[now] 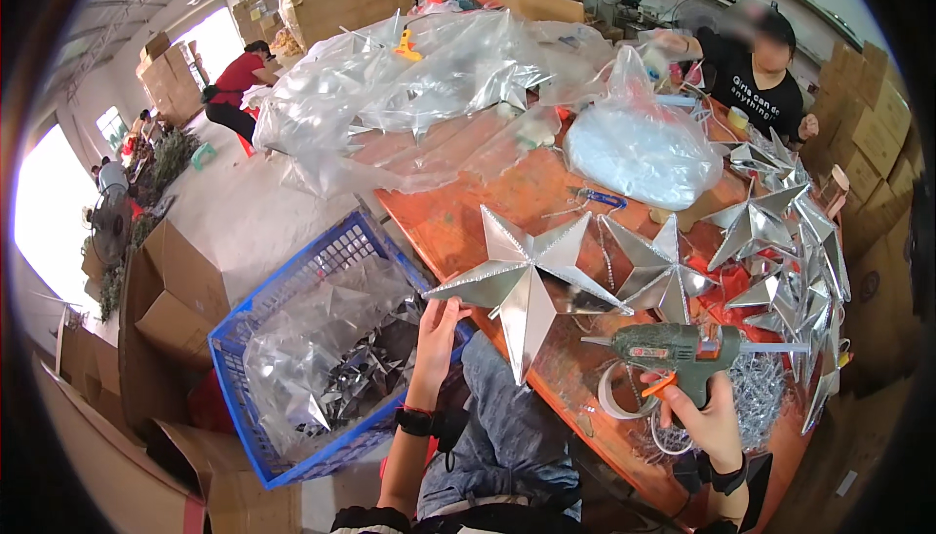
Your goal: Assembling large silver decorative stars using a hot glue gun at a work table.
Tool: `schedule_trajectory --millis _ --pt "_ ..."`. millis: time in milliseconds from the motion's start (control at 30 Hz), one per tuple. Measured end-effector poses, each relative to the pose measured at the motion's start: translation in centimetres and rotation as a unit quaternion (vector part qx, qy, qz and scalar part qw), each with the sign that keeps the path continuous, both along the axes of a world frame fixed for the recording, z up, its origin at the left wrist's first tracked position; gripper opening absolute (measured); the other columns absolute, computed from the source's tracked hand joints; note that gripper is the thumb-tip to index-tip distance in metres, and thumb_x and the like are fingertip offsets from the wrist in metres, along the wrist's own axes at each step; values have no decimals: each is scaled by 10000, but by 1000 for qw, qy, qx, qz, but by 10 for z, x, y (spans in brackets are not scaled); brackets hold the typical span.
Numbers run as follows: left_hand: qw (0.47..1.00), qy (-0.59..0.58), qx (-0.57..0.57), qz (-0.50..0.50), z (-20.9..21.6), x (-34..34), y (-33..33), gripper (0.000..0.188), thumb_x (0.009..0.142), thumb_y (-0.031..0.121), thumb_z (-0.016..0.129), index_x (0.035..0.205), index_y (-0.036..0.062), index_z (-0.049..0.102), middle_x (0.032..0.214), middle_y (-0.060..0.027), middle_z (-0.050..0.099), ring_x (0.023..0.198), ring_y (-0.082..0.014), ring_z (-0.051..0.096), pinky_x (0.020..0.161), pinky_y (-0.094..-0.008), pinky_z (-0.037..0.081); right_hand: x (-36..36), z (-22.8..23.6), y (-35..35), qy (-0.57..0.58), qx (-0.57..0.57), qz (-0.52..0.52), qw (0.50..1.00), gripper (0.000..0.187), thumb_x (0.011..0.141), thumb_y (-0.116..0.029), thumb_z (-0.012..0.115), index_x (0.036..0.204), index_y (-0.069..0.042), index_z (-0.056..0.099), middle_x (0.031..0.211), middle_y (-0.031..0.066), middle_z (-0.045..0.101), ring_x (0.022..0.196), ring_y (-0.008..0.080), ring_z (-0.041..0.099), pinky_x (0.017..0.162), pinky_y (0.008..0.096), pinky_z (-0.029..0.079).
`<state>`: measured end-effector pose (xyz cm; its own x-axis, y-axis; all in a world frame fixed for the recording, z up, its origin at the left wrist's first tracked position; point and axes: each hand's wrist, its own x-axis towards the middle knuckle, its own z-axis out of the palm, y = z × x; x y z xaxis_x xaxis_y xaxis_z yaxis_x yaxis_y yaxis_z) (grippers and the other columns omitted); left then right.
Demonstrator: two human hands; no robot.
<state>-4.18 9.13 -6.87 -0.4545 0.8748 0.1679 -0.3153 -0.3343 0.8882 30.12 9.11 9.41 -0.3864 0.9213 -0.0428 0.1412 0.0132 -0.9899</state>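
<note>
My left hand (436, 337) is closed at the tip of one arm of a large silver star (531, 285), which is raised at the table's near left edge. In my right hand (710, 425) is a green glue gun (673, 347), its nozzle pointing left just below the star and a glue stick protruding from its back. My fingers wrap its handle, by the orange trigger. Behind the gun lies a second silver star (665, 276). More silver stars (760, 227) are heaped along the right side. A white tape roll (614, 395) sits beneath the gun, beside silver tinsel (756, 402).
A blue crate (292, 471) with plastic-wrapped silver pieces stands left of the orange table (419, 222). Clear plastic sheeting (341, 115), a bag of pale filling (639, 149) and a blue cutter (600, 198) lie farther back. One co-worker (756, 71) is across the table; another (234, 90) bends at far left.
</note>
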Motion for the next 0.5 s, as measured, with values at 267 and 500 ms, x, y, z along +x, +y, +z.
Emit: schedule_trajectory --millis 267,500 --pt "925 312 -129 -176 29 13 -60 556 853 211 695 1317 4 467 1290 -139 488 1196 -227 459 944 -347 454 -3 5 0 19 -90 48 995 128 897 -53 581 1006 15 579 957 85 677 575 68 544 505 213 427" --pt "881 313 -54 -351 45 61 -63 354 940 189 576 1245 17 524 1245 -102 561 1139 -197 512 951 -348 417 -6 0 -2 -46 -73 93 992 124 883 -35 604 1003 -9 589 863 29 650 541 55 526 479 203 412"
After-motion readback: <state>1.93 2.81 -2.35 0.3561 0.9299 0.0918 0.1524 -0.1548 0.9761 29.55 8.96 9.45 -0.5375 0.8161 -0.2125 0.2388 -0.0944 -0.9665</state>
